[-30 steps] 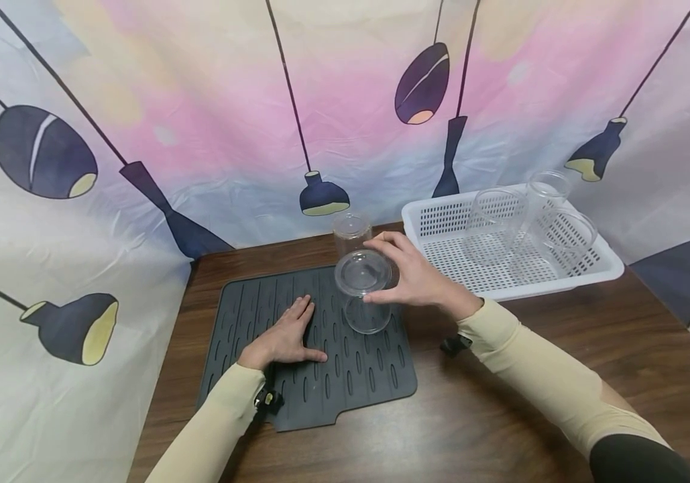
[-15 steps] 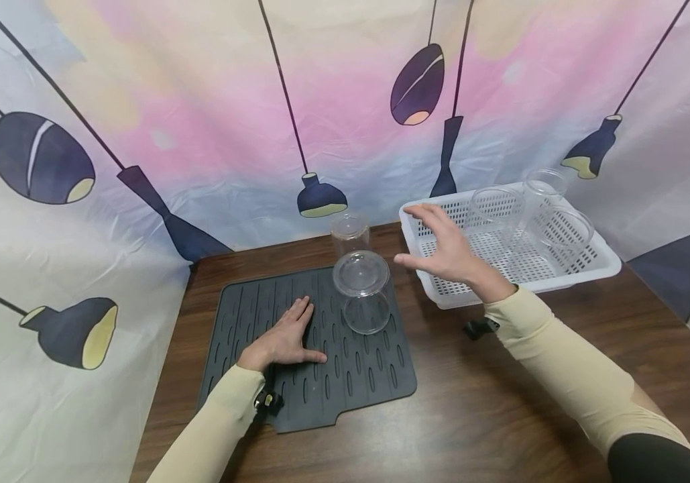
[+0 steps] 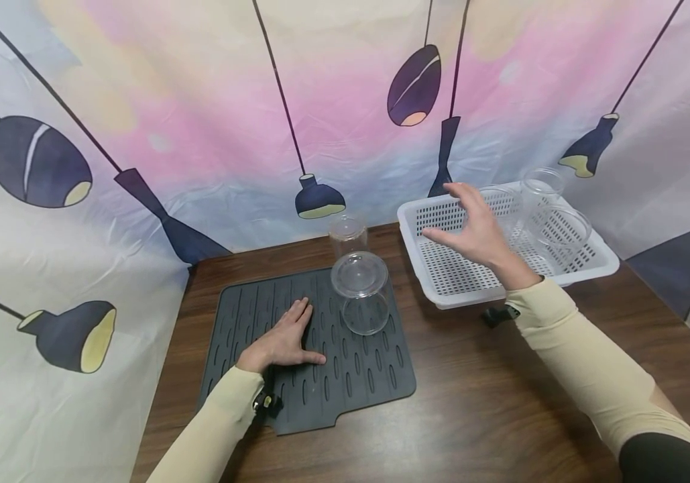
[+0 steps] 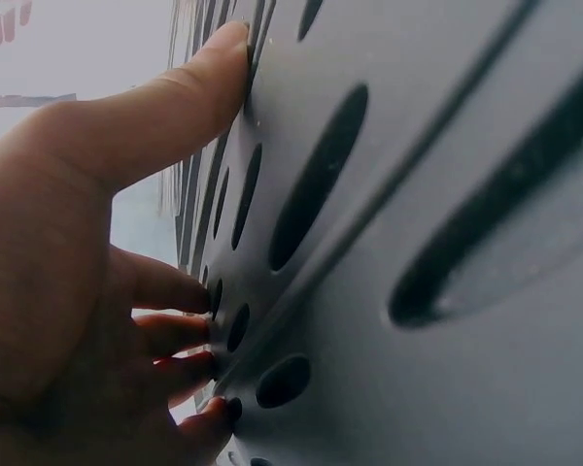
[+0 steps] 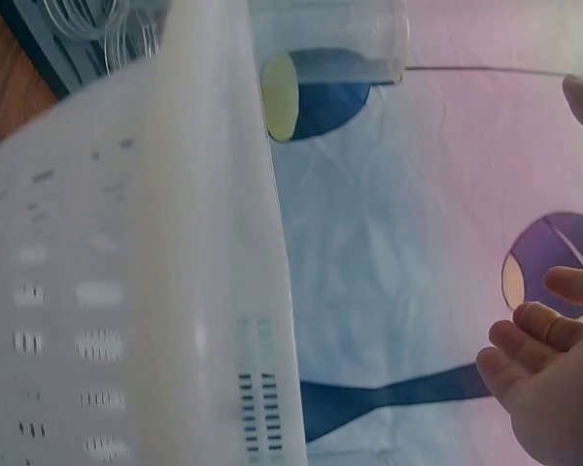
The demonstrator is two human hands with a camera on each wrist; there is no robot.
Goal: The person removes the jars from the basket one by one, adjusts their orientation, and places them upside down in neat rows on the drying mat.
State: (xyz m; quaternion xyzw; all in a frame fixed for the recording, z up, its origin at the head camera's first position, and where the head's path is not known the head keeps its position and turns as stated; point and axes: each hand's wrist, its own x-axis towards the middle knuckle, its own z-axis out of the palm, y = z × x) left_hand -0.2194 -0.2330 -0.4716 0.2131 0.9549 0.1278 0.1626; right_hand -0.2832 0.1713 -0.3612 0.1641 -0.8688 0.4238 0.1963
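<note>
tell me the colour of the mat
The mat is dark grey, clearest in the head view.

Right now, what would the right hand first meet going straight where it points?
Probably the pastel printed fabric backdrop; the right hand seems raised above the white slotted plastic basket, though depth is unclear and this could interfere.

Left hand (image 3: 284, 339) palm down toward the left edge of the table (image 3: 166, 396), thumb spread; right hand (image 3: 479, 228) raised, thumb and fingers parted.
</note>
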